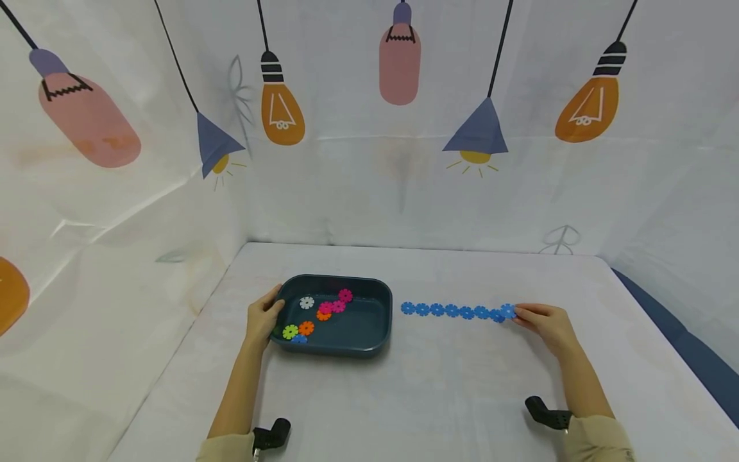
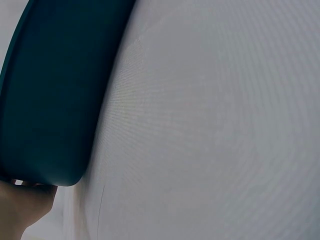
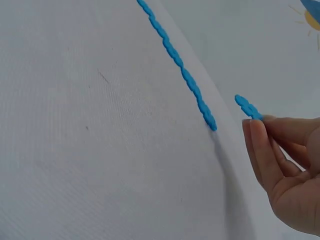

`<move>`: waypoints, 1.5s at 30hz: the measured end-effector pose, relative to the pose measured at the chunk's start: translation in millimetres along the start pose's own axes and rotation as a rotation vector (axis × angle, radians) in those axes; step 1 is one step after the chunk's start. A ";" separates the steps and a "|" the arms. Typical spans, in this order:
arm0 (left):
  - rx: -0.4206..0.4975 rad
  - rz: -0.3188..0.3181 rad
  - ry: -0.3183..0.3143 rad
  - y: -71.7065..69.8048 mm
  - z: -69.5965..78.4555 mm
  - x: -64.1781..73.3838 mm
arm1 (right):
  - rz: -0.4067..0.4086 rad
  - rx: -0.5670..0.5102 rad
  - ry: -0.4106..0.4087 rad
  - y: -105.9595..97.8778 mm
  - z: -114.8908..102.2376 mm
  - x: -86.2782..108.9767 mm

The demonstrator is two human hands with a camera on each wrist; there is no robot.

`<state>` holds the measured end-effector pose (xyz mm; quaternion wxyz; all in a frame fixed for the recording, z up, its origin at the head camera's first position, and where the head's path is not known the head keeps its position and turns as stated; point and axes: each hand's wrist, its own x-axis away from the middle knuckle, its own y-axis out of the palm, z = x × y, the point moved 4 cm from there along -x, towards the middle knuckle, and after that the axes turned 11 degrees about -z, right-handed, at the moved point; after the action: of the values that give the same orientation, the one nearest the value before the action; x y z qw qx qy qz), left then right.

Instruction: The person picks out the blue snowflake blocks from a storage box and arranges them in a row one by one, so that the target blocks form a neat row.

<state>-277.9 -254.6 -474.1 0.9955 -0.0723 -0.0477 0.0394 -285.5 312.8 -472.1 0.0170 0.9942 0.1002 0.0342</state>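
Observation:
My right hand (image 1: 543, 324) pinches one blue flower-shaped disc (image 3: 246, 106) between thumb and fingertips. In the right wrist view the disc is held up off the table, apart from the row's end. A straight row of several blue flower-shaped discs (image 1: 451, 310) lies on the table to the left of that hand. My left hand (image 1: 264, 316) grips the left end of a dark teal tray (image 1: 369, 350), thumb over its rim. Inside the tray are a white disc (image 1: 306, 302), several pink ones (image 1: 345, 295), orange ones (image 1: 306, 328), a yellow-green one (image 1: 290, 332) and a blue one (image 1: 299, 339).
A white cloth covers the table (image 1: 439, 398). Behind it hangs a white curtain (image 1: 346, 186) printed with lamps and bulbs. A black wrist mount (image 1: 272, 434) sticks out from the left sleeve, another black mount (image 1: 547, 414) from the right one. Something dark blue (image 1: 675, 327) shows beyond the table's right edge.

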 end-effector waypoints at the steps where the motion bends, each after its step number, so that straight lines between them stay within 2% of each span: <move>1: 0.001 -0.002 0.002 0.1 -0.3 0.0 | 0.013 0.007 0.017 -3.9 1.5 0.2; 8: -0.005 -0.005 -0.003 0.1 0.1 0.2 | 0.129 0.197 0.176 -20.7 10.8 2.4; 13: -0.001 -0.014 -0.009 0.0 0.5 0.4 | 0.185 0.195 0.216 -26.0 16.6 -0.8; 19: 0.000 -0.009 -0.013 0.1 -0.5 0.4 | 0.172 0.259 0.223 -24.5 16.9 -7.6; 34: 0.000 0.000 -0.016 1.5 2.6 1.6 | 0.146 0.297 0.205 -19.1 14.8 -9.3; 41: -0.002 -0.002 -0.019 2.3 0.7 0.8 | 0.195 0.439 0.206 -18.8 10.5 -6.2; 43: -0.005 -0.007 -0.019 1.9 0.4 0.7 | 0.200 0.422 0.177 -15.2 6.9 -5.3; 45: -0.008 -0.005 -0.022 1.4 0.1 0.7 | 0.173 0.346 0.116 -8.4 2.5 -5.9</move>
<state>-277.3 -253.1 -474.1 0.9947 -0.0760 -0.0590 0.0375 -292.8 319.7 -475.3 -0.1626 0.9836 0.0197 0.0753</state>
